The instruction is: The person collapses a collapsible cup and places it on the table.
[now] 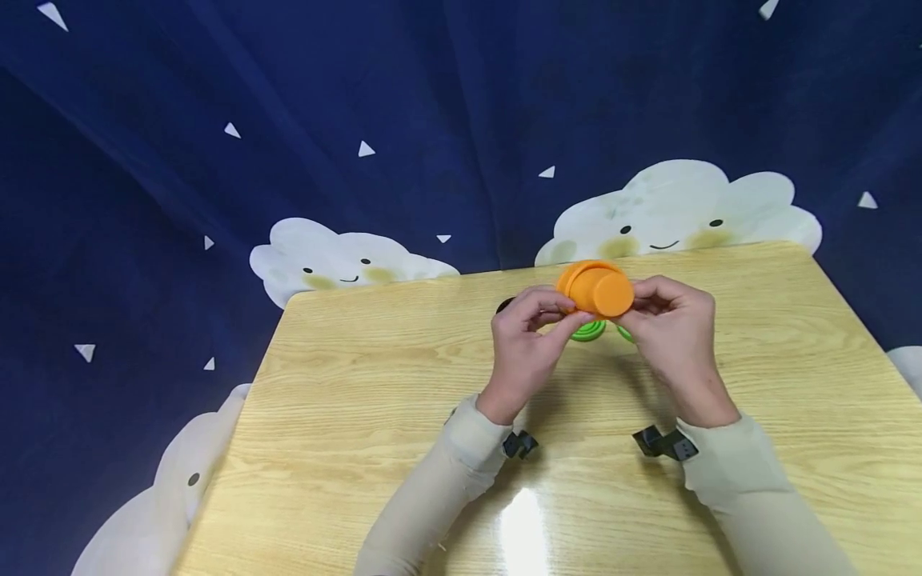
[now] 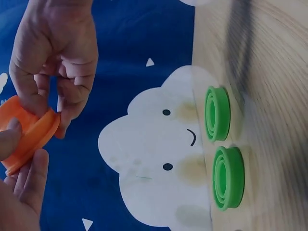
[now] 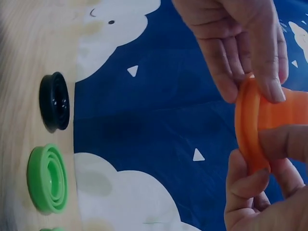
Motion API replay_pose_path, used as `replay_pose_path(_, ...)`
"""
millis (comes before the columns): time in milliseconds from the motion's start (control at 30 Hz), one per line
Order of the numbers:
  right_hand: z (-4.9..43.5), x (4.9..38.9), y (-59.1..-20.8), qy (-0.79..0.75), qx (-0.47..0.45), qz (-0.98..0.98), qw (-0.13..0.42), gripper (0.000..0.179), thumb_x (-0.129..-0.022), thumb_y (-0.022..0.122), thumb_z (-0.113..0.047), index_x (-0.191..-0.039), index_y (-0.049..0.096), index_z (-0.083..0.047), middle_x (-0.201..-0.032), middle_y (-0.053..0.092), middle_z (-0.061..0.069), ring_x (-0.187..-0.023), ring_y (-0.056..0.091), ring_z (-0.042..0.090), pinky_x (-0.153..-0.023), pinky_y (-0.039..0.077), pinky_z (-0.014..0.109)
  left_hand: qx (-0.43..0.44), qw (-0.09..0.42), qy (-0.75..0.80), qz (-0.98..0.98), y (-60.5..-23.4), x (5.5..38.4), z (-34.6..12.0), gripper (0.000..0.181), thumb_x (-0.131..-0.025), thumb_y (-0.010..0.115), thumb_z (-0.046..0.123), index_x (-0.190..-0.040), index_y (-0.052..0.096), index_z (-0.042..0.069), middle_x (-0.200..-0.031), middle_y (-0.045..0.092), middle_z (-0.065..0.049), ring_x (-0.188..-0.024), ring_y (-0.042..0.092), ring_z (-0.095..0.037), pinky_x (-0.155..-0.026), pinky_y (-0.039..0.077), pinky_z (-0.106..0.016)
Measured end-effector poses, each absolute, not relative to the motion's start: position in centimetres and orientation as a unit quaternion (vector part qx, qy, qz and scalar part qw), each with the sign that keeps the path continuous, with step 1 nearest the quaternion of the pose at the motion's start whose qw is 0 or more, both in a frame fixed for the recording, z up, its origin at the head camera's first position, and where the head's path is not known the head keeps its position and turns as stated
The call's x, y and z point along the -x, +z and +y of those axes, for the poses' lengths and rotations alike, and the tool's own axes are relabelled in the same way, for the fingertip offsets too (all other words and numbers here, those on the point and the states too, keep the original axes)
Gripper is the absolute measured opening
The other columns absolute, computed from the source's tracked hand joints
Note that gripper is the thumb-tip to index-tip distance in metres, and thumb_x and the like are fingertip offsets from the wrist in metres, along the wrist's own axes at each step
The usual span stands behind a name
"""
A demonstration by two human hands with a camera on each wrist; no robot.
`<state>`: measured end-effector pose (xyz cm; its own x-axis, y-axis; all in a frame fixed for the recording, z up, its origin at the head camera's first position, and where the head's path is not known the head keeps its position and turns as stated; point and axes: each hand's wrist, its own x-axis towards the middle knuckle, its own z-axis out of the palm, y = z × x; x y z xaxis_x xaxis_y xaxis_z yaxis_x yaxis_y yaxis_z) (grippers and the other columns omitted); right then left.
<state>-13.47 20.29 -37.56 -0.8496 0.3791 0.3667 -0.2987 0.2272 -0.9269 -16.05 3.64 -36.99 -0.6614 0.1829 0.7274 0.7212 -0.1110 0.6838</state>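
An orange collapsible cup (image 1: 594, 288) is held up above the far part of the table, drawn out into tiers with its round base towards the head camera. My left hand (image 1: 529, 332) pinches its wide rim from the left, thumb below. From the other side my right hand (image 1: 673, 336) grips the same cup, thumb and fingers on its wall and rim. In the right wrist view, the left fingers lie over the rim of the orange cup (image 3: 250, 120). The inside of the cup is mostly hidden.
Two flattened green ring-shaped cups (image 2: 217, 114) (image 2: 228, 178) stand near the table's back edge. A similar black one (image 3: 54, 102) lies to their left, mostly behind my left hand in the head view. Behind the wooden table (image 1: 360, 384) hangs a blue cloud-print cloth (image 1: 403, 120).
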Motion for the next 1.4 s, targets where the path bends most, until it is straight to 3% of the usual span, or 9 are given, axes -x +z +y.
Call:
replay_pose_path(233,20.3,13.1,-37.9,0.656,-0.031,-0.702,0.276,0.013,-0.082,0.078,0.009,-0.095,0.077,0.005,-0.094,0.075,0.008,-0.079,0.071,0.014,-0.069,0.058,0.018,0.256,0.077,-0.764,-0.588,-38.4,17.2,4.2,0.024,-0.083,0.075,-0.014,-0.105,0.065,-0.01,-0.102,0.071,-0.017,-0.091,0.07,-0.021,-0.081,0.061,-0.037)
replay_pose_path(433,20.5,13.1,-37.7,0.818,-0.103,-0.514,0.237,0.007,-0.086,0.06,0.024,-0.091,0.063,0.02,-0.088,0.073,0.018,-0.069,0.07,0.021,-0.062,0.06,0.027,0.205,0.021,-0.822,-0.531,-38.5,17.7,4.4,0.028,-0.083,0.073,-0.015,-0.109,0.063,-0.017,-0.102,0.072,-0.006,-0.087,0.069,-0.017,-0.08,0.059,-0.026)
replay_pose_path(600,20.8,13.2,-37.4,0.849,-0.058,-0.486,0.2,0.026,-0.083,0.06,0.028,-0.09,0.049,0.005,-0.084,0.069,0.015,-0.065,0.067,0.021,-0.054,0.058,0.027,0.204,-0.01,-0.831,-0.517,-38.5,17.6,4.1,0.03,-0.084,0.068,-0.019,-0.113,0.061,-0.02,-0.102,0.073,-0.004,-0.089,0.069,-0.016,-0.08,0.059,-0.026)
replay_pose_path(700,20.7,13.3,-37.5,0.818,-0.042,-0.529,0.221,0.034,-0.078,0.059,0.032,-0.09,0.046,0.002,-0.082,0.066,0.013,-0.063,0.065,0.018,-0.052,0.058,0.026,0.212,0.005,-0.813,-0.541,-38.6,17.4,4.0,0.029,-0.083,0.071,-0.018,-0.111,0.065,-0.016,-0.104,0.074,-0.007,-0.091,0.069,-0.016,-0.083,0.059,-0.029)
replay_pose_path(833,20.4,13.7,-37.9,0.768,-0.044,-0.575,0.279,0.031,-0.075,0.06,0.03,-0.086,0.043,0.007,-0.08,0.066,0.013,-0.058,0.064,0.017,-0.05,0.057,0.025,0.231,0.036,-0.793,-0.563,-38.7,17.0,4.0,0.028,-0.08,0.075,-0.017,-0.108,0.069,-0.013,-0.107,0.073,-0.013,-0.095,0.07,-0.02,-0.084,0.06,-0.036)
replay_pose_path(1133,19.0,13.5,-37.9,0.642,-0.008,-0.678,0.357,0.017,-0.079,0.057,0.02,-0.088,0.043,0.015,-0.085,0.062,0.015,-0.064,0.055,0.016,-0.055,0.052,0.015,0.274,0.12,-0.781,-0.548,-38.9,16.7,4.8,0.02,-0.083,0.073,-0.016,-0.103,0.07,-0.017,-0.106,0.07,-0.025,-0.09,0.071,-0.021,-0.079,0.061,-0.039)
replay_pose_path(1267,18.7,13.5,-37.9,0.633,-0.015,-0.676,0.376,0.021,-0.079,0.057,0.021,-0.099,0.049,0.018,-0.088,0.061,0.012,-0.07,0.06,0.017,-0.064,0.055,0.016,0.295,0.162,-0.761,-0.555,-38.2,16.4,5.1,0.018,-0.085,0.069,-0.017,-0.103,0.07,-0.018,-0.111,0.068,-0.029,-0.1,0.07,-0.027,-0.08,0.06,-0.044)
replay_pose_path(1400,18.8,13.4,-37.7,0.62,-0.053,-0.682,0.384,0.034,-0.08,0.056,0.023,-0.113,0.058,0.016,-0.101,0.064,0.011,-0.077,0.063,0.017,-0.071,0.055,0.017,0.315,0.205,-0.723,-0.579,-36.6,15.8,5.1,0.016,-0.087,0.064,-0.02,-0.102,0.068,-0.021,-0.112,0.065,-0.034,-0.102,0.07,-0.03,-0.079,0.06,-0.046)
